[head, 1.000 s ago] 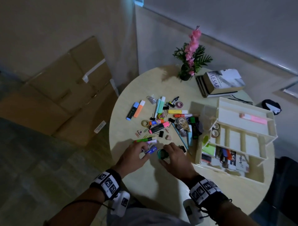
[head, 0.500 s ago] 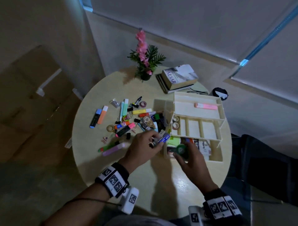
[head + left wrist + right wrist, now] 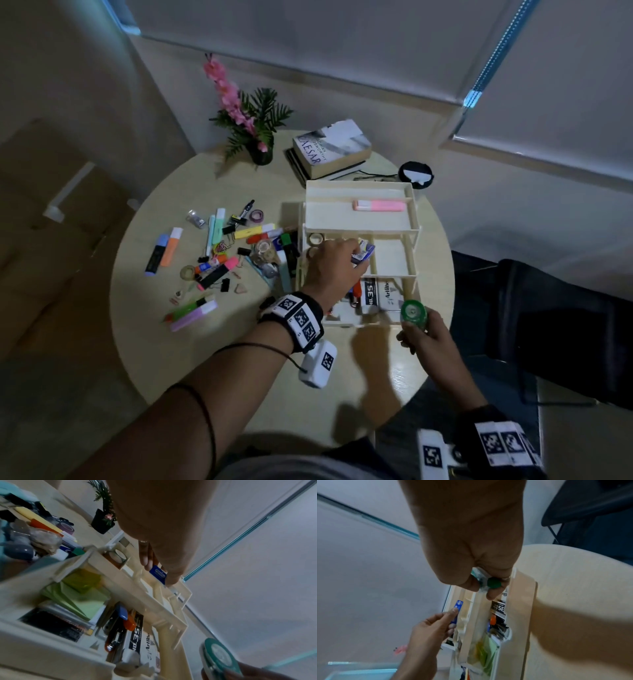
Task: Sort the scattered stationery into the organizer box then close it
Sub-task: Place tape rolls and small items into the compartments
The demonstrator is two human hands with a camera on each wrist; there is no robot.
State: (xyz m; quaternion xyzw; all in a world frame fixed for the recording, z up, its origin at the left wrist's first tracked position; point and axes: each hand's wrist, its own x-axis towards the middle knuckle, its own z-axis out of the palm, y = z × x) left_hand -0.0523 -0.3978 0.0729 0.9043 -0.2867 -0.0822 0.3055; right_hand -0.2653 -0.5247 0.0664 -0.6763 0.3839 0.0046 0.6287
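The cream tiered organizer box (image 3: 335, 217) stands open on the right half of the round table. A pink highlighter (image 3: 378, 205) lies in its top tray. My left hand (image 3: 342, 262) pinches a small blue pack (image 3: 365, 251) over the middle tier's compartments; in the left wrist view the blue pack (image 3: 158, 574) touches a divider. My right hand (image 3: 426, 337) grips a round green tape roller (image 3: 413, 312) just off the box's front right corner, above the bottom tier. The right wrist view shows the roller (image 3: 494, 583) between thumb and fingers. Scattered highlighters, clips and tape rolls (image 3: 222, 253) lie left of the box.
A potted plant with pink flowers (image 3: 255, 137) and stacked books (image 3: 330, 147) stand at the table's back. A black round object (image 3: 415, 174) sits behind the box. A dark chair (image 3: 548, 325) is at the right, cardboard boxes (image 3: 41, 205) at the left. The bottom tier holds sticky notes (image 3: 80, 601) and pen boxes.
Both hands left the pile at the table's front and moved right to the box. The left carried the blue pack over the middle tier; the right brought the green roller to the front corner.
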